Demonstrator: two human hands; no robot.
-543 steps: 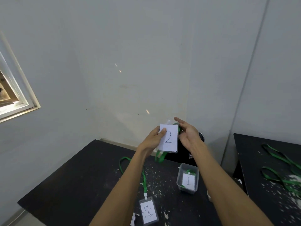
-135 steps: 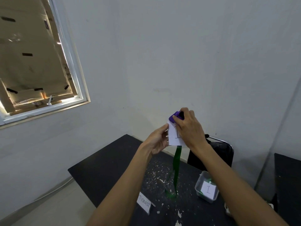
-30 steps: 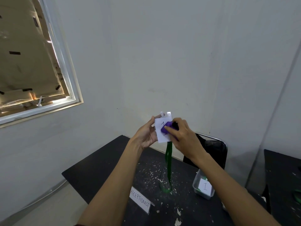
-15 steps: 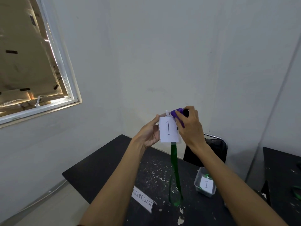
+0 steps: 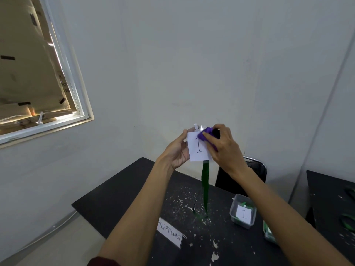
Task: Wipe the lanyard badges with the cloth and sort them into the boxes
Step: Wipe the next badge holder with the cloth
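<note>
A white badge [image 5: 196,150] marked "1" is held up in front of the wall. My left hand [image 5: 177,151] grips its left edge. My right hand [image 5: 222,145] holds a bunched purple cloth [image 5: 206,135] against the badge's upper right corner. The green lanyard [image 5: 205,184] hangs straight down from the badge, its end on the black table [image 5: 119,204]. A clear box [image 5: 243,211] labelled "1" stands on the table at the right with green strap inside. A second box [image 5: 269,234] shows partly behind my right forearm.
A white "RECEPTIONIST" name card [image 5: 170,234] lies near the table's front. Pale flakes speckle the tabletop. A black chair [image 5: 255,169] stands behind the table. A second black table [image 5: 330,198] at the right carries green lanyards [image 5: 347,222]. A window [image 5: 34,73] is in the left wall.
The purple cloth has come down from the badge's top edge onto its upper right face, covering the top of the "1". The badge tilted slightly.
</note>
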